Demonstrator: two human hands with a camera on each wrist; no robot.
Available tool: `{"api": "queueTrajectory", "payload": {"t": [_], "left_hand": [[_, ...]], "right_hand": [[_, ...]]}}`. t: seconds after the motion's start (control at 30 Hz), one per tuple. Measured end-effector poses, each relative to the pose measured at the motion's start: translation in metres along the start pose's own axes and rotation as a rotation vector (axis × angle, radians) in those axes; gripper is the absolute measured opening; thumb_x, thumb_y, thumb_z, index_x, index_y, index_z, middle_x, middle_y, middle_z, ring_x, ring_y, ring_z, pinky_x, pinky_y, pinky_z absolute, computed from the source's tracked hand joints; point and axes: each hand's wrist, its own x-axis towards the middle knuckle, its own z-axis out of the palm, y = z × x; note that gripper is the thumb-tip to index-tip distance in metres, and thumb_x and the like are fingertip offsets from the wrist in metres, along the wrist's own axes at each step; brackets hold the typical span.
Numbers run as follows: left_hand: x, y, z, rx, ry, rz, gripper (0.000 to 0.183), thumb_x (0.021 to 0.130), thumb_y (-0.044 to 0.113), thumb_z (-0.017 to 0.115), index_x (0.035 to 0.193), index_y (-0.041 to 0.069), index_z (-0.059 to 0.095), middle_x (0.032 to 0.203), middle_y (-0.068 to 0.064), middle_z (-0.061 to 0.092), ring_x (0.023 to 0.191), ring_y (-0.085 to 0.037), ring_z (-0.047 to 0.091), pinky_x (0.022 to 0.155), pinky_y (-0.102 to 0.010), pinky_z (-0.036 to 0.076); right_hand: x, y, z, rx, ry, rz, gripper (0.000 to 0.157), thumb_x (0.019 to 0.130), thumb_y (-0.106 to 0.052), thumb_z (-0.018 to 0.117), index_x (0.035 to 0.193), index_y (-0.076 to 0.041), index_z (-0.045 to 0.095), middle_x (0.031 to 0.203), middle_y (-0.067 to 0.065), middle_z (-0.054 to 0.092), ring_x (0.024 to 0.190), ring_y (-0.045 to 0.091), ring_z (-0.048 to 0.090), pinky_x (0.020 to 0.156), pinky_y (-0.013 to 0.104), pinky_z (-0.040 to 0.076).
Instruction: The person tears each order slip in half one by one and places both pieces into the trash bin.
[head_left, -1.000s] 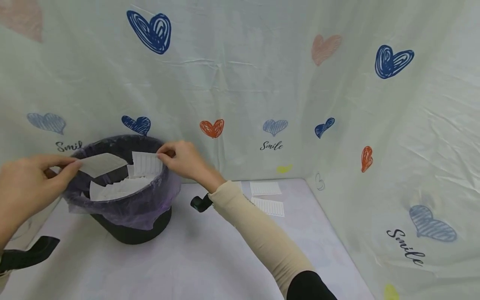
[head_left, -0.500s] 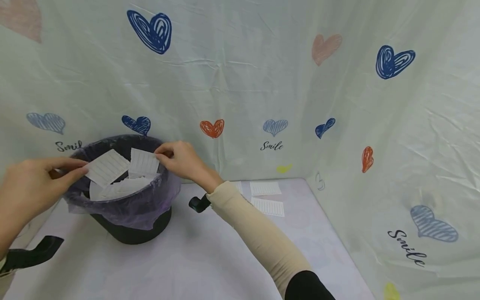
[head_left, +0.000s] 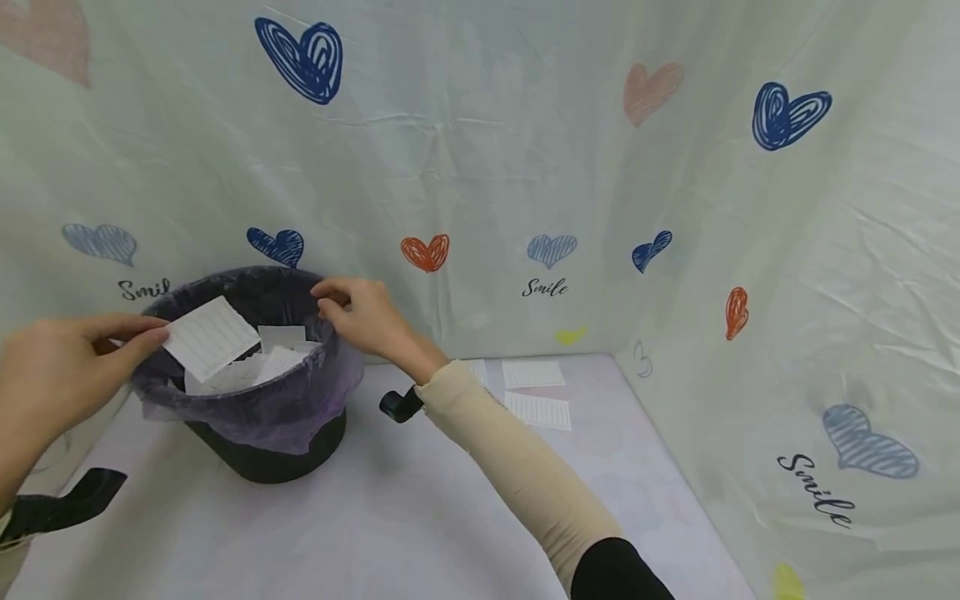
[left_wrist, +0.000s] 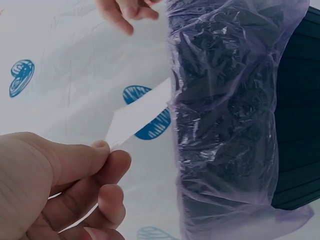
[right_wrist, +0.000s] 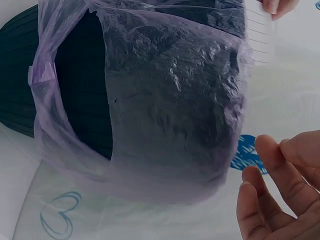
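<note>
In the head view my left hand (head_left: 71, 367) pinches a lined piece of white paper (head_left: 212, 337) between thumb and fingers. The paper is tilted over the mouth of a dark bin (head_left: 273, 468) lined with a thin purple bag (head_left: 296, 417). Several torn paper pieces (head_left: 232, 377) lie inside the bin. At the far right of the rim hovers my right hand (head_left: 367, 312), its fingers loosely bent with nothing between them. The right wrist view also shows the right hand (right_wrist: 285, 185) bare beside the bag. In the left wrist view the pinched paper (left_wrist: 140, 112) appears nearly edge-on.
More lined paper pieces lie on the white table at the back right, among them one sheet (head_left: 534, 373) and another (head_left: 538, 411). A white curtain (head_left: 480, 150) printed with hearts stands behind and to the right. Black camera mounts (head_left: 67, 504) sit at both wrists.
My right hand has let go of its piece of paper, which has dropped into the bin. The left hand has turned its paper so that the lined face shows.
</note>
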Motion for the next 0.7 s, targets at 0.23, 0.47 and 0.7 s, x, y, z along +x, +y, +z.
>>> {"api": "queueTrajectory", "payload": {"t": [0.23,0.47,0.7], "left_hand": [[0.004,0.000,0.006,-0.019,-0.025,0.029,0.031,0.095,0.008,0.070,0.111,-0.018,0.067,0.086,-0.037,0.066,0.063,-0.033,0.054,0.049,-0.029,0.037],[0.009,-0.004,0.016,-0.050,-0.046,0.079,0.027,0.097,0.004,0.067,0.114,-0.018,0.067,0.091,-0.039,0.067,0.062,-0.040,0.059,0.048,-0.041,0.048],[0.006,-0.003,0.021,-0.069,-0.045,0.149,0.025,0.099,0.003,0.065,0.117,-0.014,0.066,0.061,-0.003,0.050,0.051,-0.015,0.037,0.045,-0.027,0.027]], "right_hand": [[-0.018,0.017,-0.019,0.035,0.039,0.037,0.029,0.107,-0.014,0.055,0.131,-0.006,0.067,0.107,0.009,0.076,0.091,0.012,0.070,0.063,0.019,0.051],[-0.031,0.051,-0.036,0.005,0.089,0.108,0.027,0.106,-0.014,0.056,0.130,-0.009,0.068,0.104,0.007,0.077,0.096,0.021,0.072,0.066,0.021,0.049],[-0.042,0.081,-0.045,-0.016,0.104,0.144,0.027,0.104,-0.009,0.056,0.126,-0.002,0.069,0.103,0.012,0.077,0.096,0.023,0.073,0.066,0.020,0.047]]}}
